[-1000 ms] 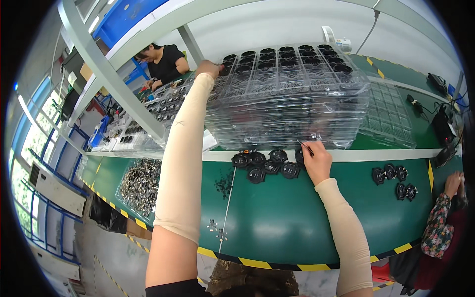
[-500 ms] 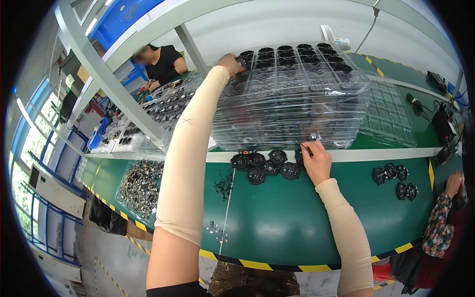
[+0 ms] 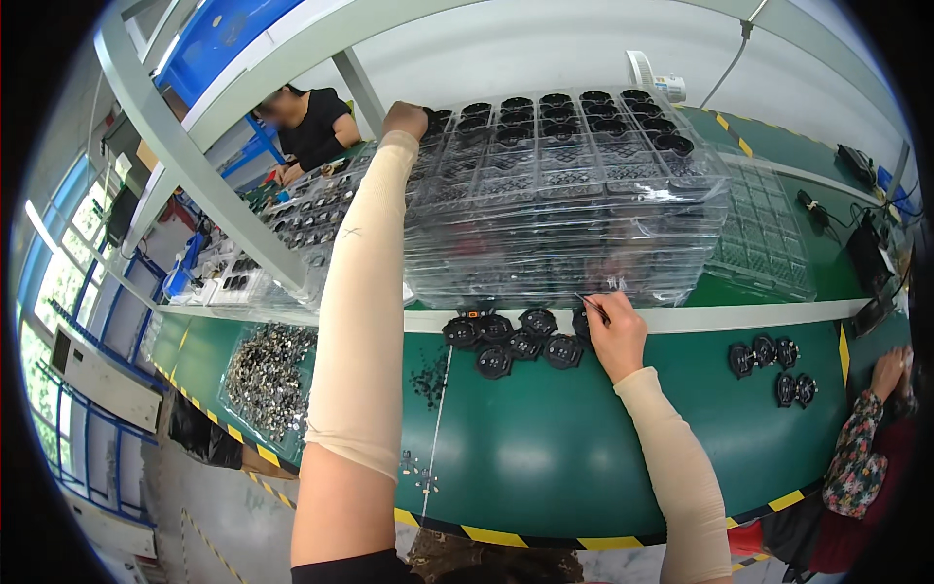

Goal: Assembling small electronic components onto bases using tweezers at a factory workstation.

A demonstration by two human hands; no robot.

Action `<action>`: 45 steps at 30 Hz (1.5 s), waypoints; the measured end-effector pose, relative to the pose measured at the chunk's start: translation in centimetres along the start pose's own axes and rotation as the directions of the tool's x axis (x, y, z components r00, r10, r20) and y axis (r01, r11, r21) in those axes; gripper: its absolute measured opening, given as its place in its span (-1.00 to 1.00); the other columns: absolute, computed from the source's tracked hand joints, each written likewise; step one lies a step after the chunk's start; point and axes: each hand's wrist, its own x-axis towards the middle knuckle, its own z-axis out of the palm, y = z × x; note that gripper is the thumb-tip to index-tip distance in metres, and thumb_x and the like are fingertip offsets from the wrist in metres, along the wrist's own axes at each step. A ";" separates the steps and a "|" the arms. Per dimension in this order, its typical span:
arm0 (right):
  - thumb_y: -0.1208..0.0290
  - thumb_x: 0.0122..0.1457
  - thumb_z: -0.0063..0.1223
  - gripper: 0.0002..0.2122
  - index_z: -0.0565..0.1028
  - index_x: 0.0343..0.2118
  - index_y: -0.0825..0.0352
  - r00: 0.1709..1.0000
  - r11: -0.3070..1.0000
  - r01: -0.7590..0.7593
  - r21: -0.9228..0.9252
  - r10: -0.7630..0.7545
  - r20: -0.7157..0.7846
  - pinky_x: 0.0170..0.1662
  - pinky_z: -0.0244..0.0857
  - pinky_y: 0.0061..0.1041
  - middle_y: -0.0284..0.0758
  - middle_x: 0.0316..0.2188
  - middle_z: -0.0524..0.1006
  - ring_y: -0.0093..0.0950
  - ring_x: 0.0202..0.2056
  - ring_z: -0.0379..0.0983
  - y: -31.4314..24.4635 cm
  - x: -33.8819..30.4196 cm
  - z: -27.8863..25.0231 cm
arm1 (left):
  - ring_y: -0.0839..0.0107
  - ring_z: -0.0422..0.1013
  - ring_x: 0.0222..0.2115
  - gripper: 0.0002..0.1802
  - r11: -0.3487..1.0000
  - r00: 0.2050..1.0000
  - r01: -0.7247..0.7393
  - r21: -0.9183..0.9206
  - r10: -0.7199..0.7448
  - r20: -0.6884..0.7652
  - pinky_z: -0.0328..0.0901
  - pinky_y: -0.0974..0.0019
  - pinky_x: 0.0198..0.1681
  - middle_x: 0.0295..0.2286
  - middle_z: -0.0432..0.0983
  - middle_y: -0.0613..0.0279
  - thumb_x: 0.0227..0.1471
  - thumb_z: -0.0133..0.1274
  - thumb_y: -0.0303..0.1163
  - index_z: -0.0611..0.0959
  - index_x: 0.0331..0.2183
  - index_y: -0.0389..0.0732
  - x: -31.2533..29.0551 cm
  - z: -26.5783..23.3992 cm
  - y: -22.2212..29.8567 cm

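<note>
My left hand (image 3: 406,119) is at the far left end of the stacked clear plastic trays (image 3: 564,229). Its fingers are largely hidden, and a round black plastic part (image 3: 440,119) shows right beside it. More such parts sit in the top tray's far rows. By the front edge of the stack, my right hand (image 3: 617,336) is closed on a thin dark tool that looks like tweezers (image 3: 592,307). Just left of that hand, several round black parts (image 3: 493,360) lie grouped on the green table, one partly behind the fingers.
A clear tray of small metal pieces (image 3: 268,380) stands left. Tiny black bits (image 3: 428,382) and small components (image 3: 420,473) lie nearer. More black assemblies (image 3: 764,352) are at right. A grey frame post (image 3: 195,146) rises at left. One person sits beyond it; a sleeved arm (image 3: 858,453) shows at right.
My left hand has moved left along the far side of the trays; the round part seen at its fingers is no longer clearly in them. My right hand has shifted slightly down, still holding the tool.
</note>
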 end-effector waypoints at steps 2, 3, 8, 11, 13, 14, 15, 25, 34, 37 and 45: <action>0.49 0.03 0.14 -0.95 0.54 -0.42 0.28 1.000 1.000 0.016 0.026 -0.016 -0.002 -0.48 0.32 -0.37 -0.32 -0.49 0.49 -0.26 -0.53 0.47 -0.3 0.2 0.2 | -0.12 0.38 -0.08 -0.56 0.991 0.997 0.074 0.108 -0.077 0.025 0.27 0.07 -0.01 -0.16 0.47 -0.25 0.13 -0.12 -0.16 0.62 -0.26 -0.37 0.4 0.1 -0.9; 0.49 0.03 0.14 -0.95 0.54 -0.42 0.28 1.000 0.999 0.017 0.036 -0.017 -0.004 -0.48 0.32 -0.37 -0.32 -0.49 0.49 -0.26 -0.53 0.47 -0.5 0.2 0.3 | -0.12 0.38 -0.08 -0.56 0.990 0.997 0.073 0.117 -0.076 0.020 0.27 0.07 -0.01 -0.16 0.47 -0.25 0.13 -0.12 -0.16 0.62 -0.26 -0.37 0.7 -0.2 -1.2; 0.50 0.02 0.14 -0.94 0.54 -0.40 0.27 0.999 0.999 0.027 0.022 -0.026 -0.045 -0.50 0.32 -0.39 -0.34 -0.49 0.50 -0.28 -0.54 0.47 0.4 0.2 0.0 | 0.01 0.39 -0.03 -0.43 0.951 0.933 0.210 0.229 -0.265 0.245 0.29 0.14 0.01 -0.10 0.46 -0.21 -0.03 0.11 -0.03 0.60 -0.19 -0.39 -0.2 0.2 2.2; 0.51 0.02 0.14 -0.93 0.54 -0.40 0.27 0.998 0.999 0.044 0.027 -0.042 -0.047 -0.50 0.32 -0.39 -0.35 -0.49 0.50 -0.29 -0.55 0.47 0.0 0.3 0.3 | 0.02 0.42 -0.07 -0.37 0.980 0.967 0.130 0.154 -0.159 0.197 0.30 0.16 -0.02 -0.14 0.49 -0.21 -0.17 0.24 -0.01 0.61 -0.20 -0.38 -0.1 -0.4 0.9; 0.51 0.02 0.15 -0.93 0.54 -0.40 0.27 0.998 0.999 0.040 0.035 -0.039 -0.041 -0.50 0.32 -0.40 -0.35 -0.49 0.50 -0.29 -0.55 0.47 -0.1 0.4 0.4 | 0.03 0.44 -0.10 -0.37 0.987 0.973 0.140 0.079 -0.152 0.173 0.32 0.16 -0.04 -0.16 0.51 -0.19 -0.20 0.28 -0.04 0.62 -0.21 -0.37 0.1 -0.1 0.0; 0.52 0.01 0.15 -0.93 0.54 -0.40 0.28 0.999 0.999 0.038 0.037 -0.036 -0.036 -0.50 0.32 -0.40 -0.35 -0.49 0.50 -0.29 -0.55 0.47 -0.1 0.4 0.4 | 0.03 0.45 -0.12 -0.38 0.989 0.978 0.146 -0.002 -0.144 0.149 0.33 0.17 -0.07 -0.19 0.53 -0.17 -0.24 0.31 -0.07 0.62 -0.21 -0.37 0.3 0.1 -0.3; 0.52 0.01 0.15 -0.93 0.54 -0.40 0.28 0.999 0.999 0.035 0.035 -0.034 -0.034 -0.50 0.32 -0.40 -0.35 -0.49 0.50 -0.29 -0.55 0.47 -0.1 0.4 0.4 | 0.03 0.45 -0.12 -0.38 0.989 0.978 0.147 -0.003 -0.145 0.153 0.33 0.17 -0.07 -0.19 0.53 -0.17 -0.24 0.31 -0.07 0.62 -0.21 -0.37 0.8 0.0 -0.7; 0.54 0.00 0.16 -0.91 0.54 -0.40 0.29 1.000 0.997 -0.028 0.075 0.028 0.006 -0.49 0.33 -0.42 -0.32 -0.49 0.51 -0.31 -0.54 0.48 -1.6 0.2 0.1 | 0.27 0.54 -0.56 -0.71 0.982 0.992 0.045 0.184 -0.023 -0.120 0.40 0.24 -0.48 -0.54 0.59 0.04 -0.11 0.19 -0.24 0.67 -0.46 -0.32 7.0 1.1 -2.2; 0.57 -0.02 0.18 -0.90 0.55 -0.39 0.29 0.998 0.996 -0.065 0.064 0.063 0.028 -0.51 0.33 -0.46 -0.33 -0.49 0.50 -0.33 -0.56 0.47 -0.6 0.6 0.0 | 0.36 0.37 -0.67 -0.60 0.939 0.874 0.338 0.060 -0.337 0.350 0.24 0.26 -0.63 -0.58 0.50 0.18 -0.03 0.10 -0.13 0.60 -0.46 -0.36 5.6 2.0 0.6; 0.57 -0.01 0.18 -0.89 0.56 -0.39 0.29 0.998 0.996 -0.056 0.074 0.054 0.028 -0.52 0.31 -0.47 -0.33 -0.49 0.50 -0.35 -0.58 0.46 -0.7 0.6 0.1 | 0.34 0.40 -0.62 -0.56 0.967 0.929 0.253 0.026 -0.250 0.273 0.26 0.23 -0.60 -0.52 0.51 0.17 -0.03 0.08 -0.07 0.62 -0.38 -0.34 5.5 2.8 0.7; 0.57 0.01 0.17 -0.90 0.56 -0.38 0.27 0.998 0.990 -0.063 0.123 0.060 0.030 -0.57 0.24 -0.53 -0.36 -0.51 0.49 -0.47 -0.66 0.38 -1.2 0.3 0.9 | 0.24 0.48 -0.55 -0.61 0.954 0.960 0.277 -0.112 -0.270 0.078 0.34 0.20 -0.53 -0.50 0.55 -0.03 -0.07 0.03 -0.20 0.64 -0.40 -0.39 7.3 4.1 -4.2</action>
